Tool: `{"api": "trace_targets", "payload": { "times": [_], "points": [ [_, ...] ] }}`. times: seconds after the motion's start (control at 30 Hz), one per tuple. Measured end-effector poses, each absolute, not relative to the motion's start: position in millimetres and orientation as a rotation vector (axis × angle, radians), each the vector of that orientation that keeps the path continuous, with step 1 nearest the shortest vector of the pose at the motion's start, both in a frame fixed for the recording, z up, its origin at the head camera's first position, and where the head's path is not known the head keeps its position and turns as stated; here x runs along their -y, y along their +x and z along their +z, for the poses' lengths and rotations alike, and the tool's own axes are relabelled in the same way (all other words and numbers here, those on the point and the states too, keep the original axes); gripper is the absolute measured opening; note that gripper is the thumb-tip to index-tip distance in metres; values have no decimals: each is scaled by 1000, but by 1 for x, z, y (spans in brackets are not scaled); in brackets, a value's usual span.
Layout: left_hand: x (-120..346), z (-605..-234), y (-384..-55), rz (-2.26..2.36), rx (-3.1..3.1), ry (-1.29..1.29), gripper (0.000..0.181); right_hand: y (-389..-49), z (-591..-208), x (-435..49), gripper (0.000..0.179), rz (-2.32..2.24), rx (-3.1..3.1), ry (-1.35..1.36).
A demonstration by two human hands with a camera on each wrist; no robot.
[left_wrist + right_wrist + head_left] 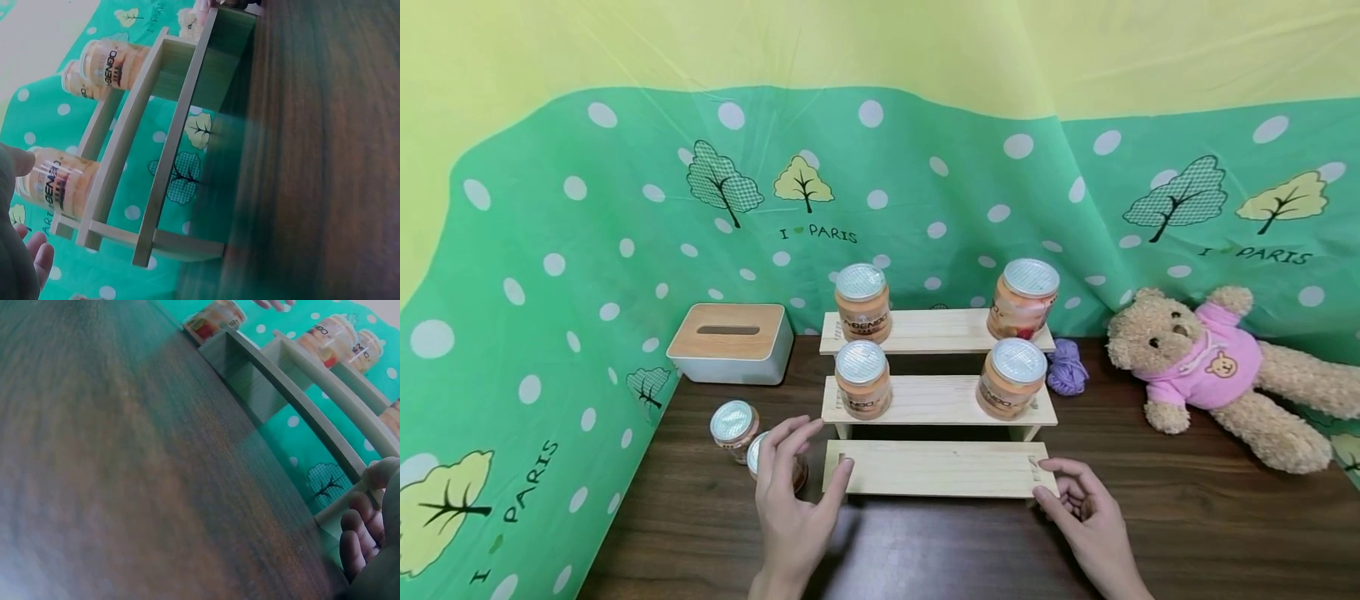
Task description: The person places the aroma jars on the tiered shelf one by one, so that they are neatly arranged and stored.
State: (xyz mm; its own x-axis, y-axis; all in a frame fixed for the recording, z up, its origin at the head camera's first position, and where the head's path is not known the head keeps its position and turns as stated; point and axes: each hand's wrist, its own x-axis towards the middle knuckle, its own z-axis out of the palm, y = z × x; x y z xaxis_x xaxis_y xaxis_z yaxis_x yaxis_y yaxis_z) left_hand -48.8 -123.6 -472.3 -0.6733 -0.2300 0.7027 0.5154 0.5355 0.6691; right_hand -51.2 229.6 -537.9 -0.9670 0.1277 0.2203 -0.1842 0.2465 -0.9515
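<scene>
A three-step wooden display rack [925,471] stands on the table. Two jars with silver lids, one of them a left jar [862,304], stand on the top step, and two more, including a right jar [1011,379], on the middle step; the lowest step is bare. At that step's right end my right hand [1090,521] grips the board between thumb and index finger, its other fingers curled beneath. My left hand [793,500] hovers by the left end with fingers spread and nothing in them. It partly covers a jar [756,454] on the table, beside another jar [735,425].
A tissue box [730,346] with a wooden lid sits at the back left. Right of the rack lie a purple yarn ball [1067,367] and a teddy bear [1217,358] in a pink top. A green patterned cloth [925,183] hangs behind the table.
</scene>
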Motion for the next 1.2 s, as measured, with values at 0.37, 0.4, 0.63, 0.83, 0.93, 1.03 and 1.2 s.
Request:
{"api": "trace_targets", "payload": {
  "times": [0.37,0.4,0.63,0.83,0.93,1.03,1.2],
  "points": [
    [138,-484,-36,-1160,1984,-148,62,-51,-538,-230,37,1758,2291,49],
    [140,-486,-35,-1145,1986,-135,61,-50,-538,-230,37,1759,2288,50],
    [152,-498,-33,-1073,1957,-32,60,-50,-537,-229,37,1762,2287,55],
    [159,-506,-31,-1042,1937,56,55,-50,-536,-230,36,1767,2322,57],
    [161,-507,-30,-1038,1936,103,54,-50,-536,-231,36,1759,2331,64],
    [163,-508,-29,-1036,1952,150,52,-51,-536,-231,36,1752,2330,70],
    [165,-512,-31,-1057,1984,216,49,-50,-535,-230,35,1751,2338,54]
  ]
}}
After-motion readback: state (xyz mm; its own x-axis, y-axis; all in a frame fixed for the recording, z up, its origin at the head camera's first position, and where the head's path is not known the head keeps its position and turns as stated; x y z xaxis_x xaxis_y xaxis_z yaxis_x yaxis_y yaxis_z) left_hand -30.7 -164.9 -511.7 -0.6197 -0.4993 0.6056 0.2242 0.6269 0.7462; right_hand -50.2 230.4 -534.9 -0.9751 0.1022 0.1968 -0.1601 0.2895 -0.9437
